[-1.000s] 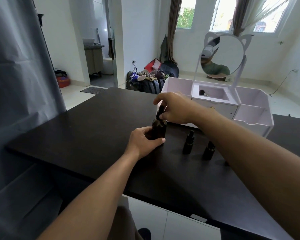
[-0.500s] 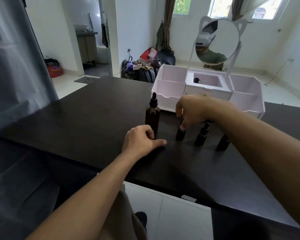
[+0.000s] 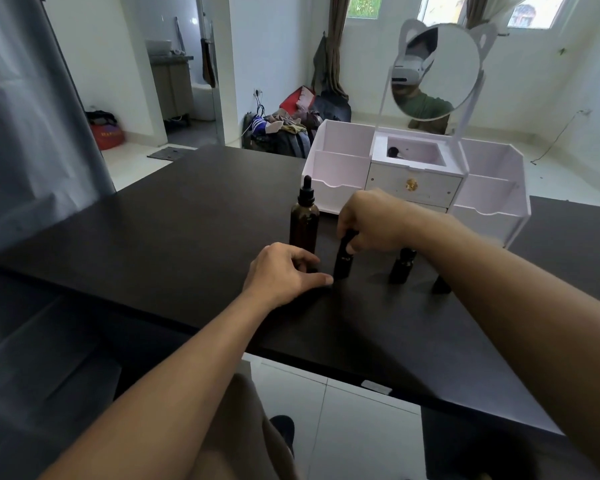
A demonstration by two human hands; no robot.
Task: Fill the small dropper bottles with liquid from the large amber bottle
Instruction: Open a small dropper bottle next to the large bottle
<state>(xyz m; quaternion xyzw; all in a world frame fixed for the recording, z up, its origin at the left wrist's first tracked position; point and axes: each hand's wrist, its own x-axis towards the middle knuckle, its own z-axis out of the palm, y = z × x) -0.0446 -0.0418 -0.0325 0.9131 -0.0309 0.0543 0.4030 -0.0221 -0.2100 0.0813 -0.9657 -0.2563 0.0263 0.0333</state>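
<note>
Right hand (image 3: 371, 220) reaches in over the black worktop (image 3: 153, 237) and pinches the dropper cap of the nearest small dropper bottle (image 3: 343, 263) — fingers curled round the top, grip clamped on it. That bottle stands upright on the worktop, or is tipped a touch; hard to tell under the fingers. Left hand (image 3: 284, 275) rests on the worktop just left of the same bottle, thumb tip out toward its base, fingers loosely curled, holding nothing; whether the thumb touches the bottle I cannot tell. Large amber bottle (image 3: 304, 220) stands upright with its black dropper cap on, just behind the left hand and left of the held bottle. Two more small bottles to the right — second small bottle (image 3: 400, 266) upright, partly under the right wrist, and third small bottle (image 3: 440, 285) mostly hidden by the right forearm. White organizer box (image 3: 343, 174) with a round eared mirror (image 3: 437, 71) sits behind the bottles at the worktop's far side.
</note>
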